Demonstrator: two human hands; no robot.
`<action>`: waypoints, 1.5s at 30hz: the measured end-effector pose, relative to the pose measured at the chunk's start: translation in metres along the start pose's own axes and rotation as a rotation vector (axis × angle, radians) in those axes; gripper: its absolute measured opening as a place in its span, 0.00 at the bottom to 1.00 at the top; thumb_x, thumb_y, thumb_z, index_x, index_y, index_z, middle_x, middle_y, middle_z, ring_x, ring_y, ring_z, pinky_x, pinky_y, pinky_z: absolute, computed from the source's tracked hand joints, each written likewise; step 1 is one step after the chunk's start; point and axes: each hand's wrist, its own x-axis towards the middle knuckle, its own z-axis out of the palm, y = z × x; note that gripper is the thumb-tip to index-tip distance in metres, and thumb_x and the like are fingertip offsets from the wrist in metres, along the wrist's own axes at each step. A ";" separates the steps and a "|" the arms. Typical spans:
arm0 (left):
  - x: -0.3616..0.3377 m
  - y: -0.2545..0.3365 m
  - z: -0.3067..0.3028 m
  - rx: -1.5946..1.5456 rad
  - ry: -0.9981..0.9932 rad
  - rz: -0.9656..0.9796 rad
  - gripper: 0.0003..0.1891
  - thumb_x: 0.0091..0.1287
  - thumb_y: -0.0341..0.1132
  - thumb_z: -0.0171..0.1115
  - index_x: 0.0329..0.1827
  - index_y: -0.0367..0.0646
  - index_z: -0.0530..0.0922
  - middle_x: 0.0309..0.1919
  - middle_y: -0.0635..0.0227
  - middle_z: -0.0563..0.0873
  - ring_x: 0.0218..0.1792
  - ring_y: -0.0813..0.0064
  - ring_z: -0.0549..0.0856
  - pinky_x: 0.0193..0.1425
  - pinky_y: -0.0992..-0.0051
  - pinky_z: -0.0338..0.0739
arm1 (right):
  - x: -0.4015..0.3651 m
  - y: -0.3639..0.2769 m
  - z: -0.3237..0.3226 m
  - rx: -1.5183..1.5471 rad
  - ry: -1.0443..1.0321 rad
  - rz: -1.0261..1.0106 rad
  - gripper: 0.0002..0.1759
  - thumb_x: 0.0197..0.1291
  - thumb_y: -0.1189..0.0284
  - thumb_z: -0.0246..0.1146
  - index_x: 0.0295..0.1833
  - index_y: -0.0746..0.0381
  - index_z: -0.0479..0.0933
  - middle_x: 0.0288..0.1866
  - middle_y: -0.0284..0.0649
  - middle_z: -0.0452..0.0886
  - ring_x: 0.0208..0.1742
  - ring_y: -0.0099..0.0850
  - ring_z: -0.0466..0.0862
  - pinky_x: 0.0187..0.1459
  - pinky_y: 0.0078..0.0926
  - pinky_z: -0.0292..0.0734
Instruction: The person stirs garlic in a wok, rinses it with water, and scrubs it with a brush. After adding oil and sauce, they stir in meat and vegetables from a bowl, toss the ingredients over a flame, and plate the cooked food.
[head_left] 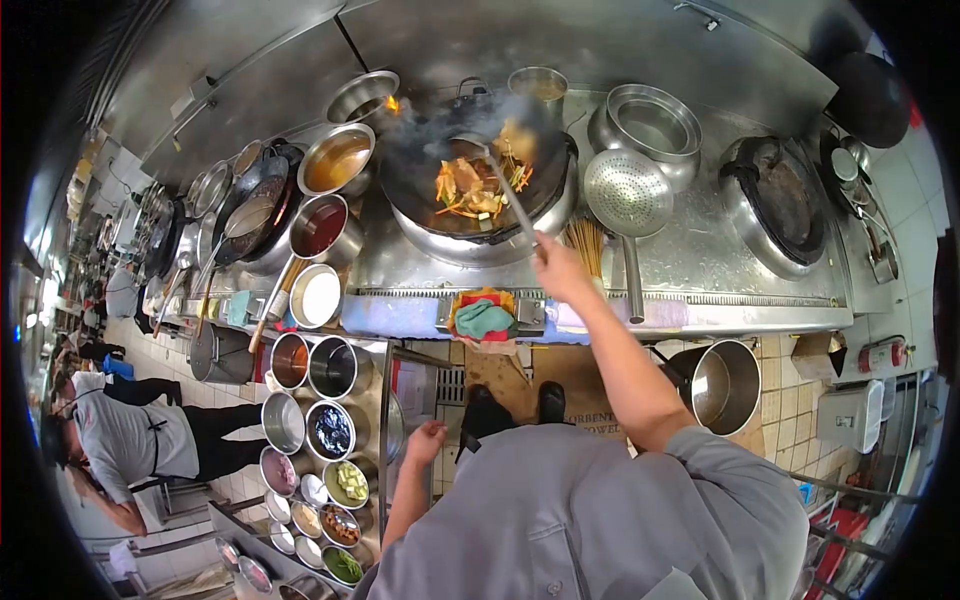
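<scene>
My right hand [556, 270] is wrapped around the end of a long-handled ladle [512, 200]. The ladle's bowl reaches into a large black wok [545, 205] on the central burner. Inside the wok lies food [466, 186], with brownish slices, orange strips and pale green pieces; some of it looks blurred near the far side. Smoke or steam hangs over the back of the wok and partly hides it. Low at my left side, away from the stove, my left hand [427, 443] has its fingers curled in, and nothing shows in it.
A perforated strainer [628, 193] lies right of the wok beside a bamboo brush [583, 246]. Pots of amber liquid [337, 160] and red sauce [322, 226] stand left. A flame [392, 104] shows behind. Ingredient bowls [332, 430] fill the left cart. Another person [140, 430] stands farther left.
</scene>
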 end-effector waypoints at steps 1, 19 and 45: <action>0.006 0.000 0.007 -0.018 -0.064 -0.035 0.19 0.60 0.42 0.62 0.50 0.41 0.79 0.38 0.58 0.86 0.42 0.67 0.85 0.49 0.72 0.76 | -0.001 0.002 0.004 0.002 0.007 -0.008 0.27 0.59 0.67 0.58 0.64 0.60 0.67 0.40 0.50 0.82 0.40 0.50 0.81 0.44 0.39 0.75; 0.084 0.300 0.014 1.212 0.132 0.603 0.38 0.49 0.54 0.71 0.60 0.47 0.68 0.54 0.64 0.80 0.57 0.62 0.78 0.57 0.56 0.69 | -0.013 -0.033 0.023 -0.011 0.025 0.041 0.28 0.58 0.70 0.58 0.66 0.59 0.66 0.39 0.56 0.81 0.41 0.52 0.81 0.45 0.41 0.77; 0.123 0.259 -0.078 -1.181 -0.625 0.009 0.27 0.64 0.58 0.47 0.48 0.40 0.73 0.37 0.59 0.81 0.40 0.57 0.81 0.51 0.52 0.75 | -0.018 -0.051 -0.044 -0.217 0.080 0.088 0.24 0.56 0.71 0.58 0.61 0.60 0.71 0.43 0.52 0.82 0.45 0.47 0.81 0.47 0.40 0.75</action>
